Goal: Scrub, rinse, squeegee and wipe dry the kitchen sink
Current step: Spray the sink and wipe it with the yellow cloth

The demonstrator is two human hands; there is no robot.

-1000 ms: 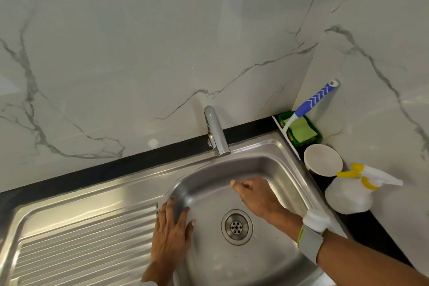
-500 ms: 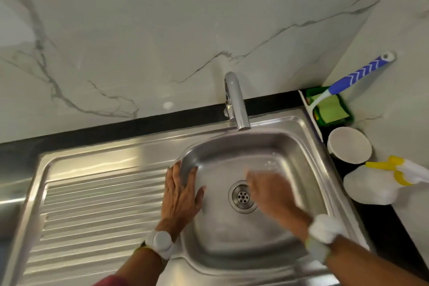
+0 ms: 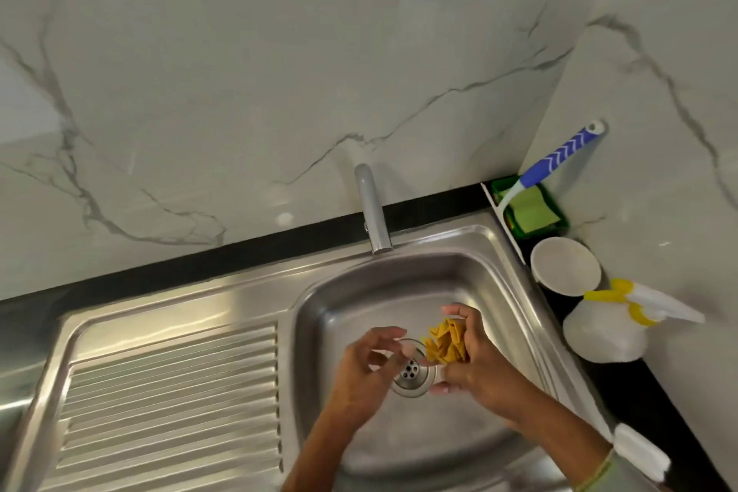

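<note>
Right hand (image 3: 475, 363) fingers grip yellow cloth (image 3: 446, 343) over drain (image 3: 411, 375) (left hand (image 3: 365, 367) loosely open), squeegee (image 3: 551, 168) aside

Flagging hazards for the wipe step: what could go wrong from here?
1. The crumpled yellow cloth sits bunched in the right hand directly above the round steel drain strainer; if it slips, it could land on the drain.
2. The left hand holds nothing, so the cloth has a one-handed hold only.
3. The white spray bottle with yellow trigger stands near the right forearm; an elbow swing might topple it.
</note>
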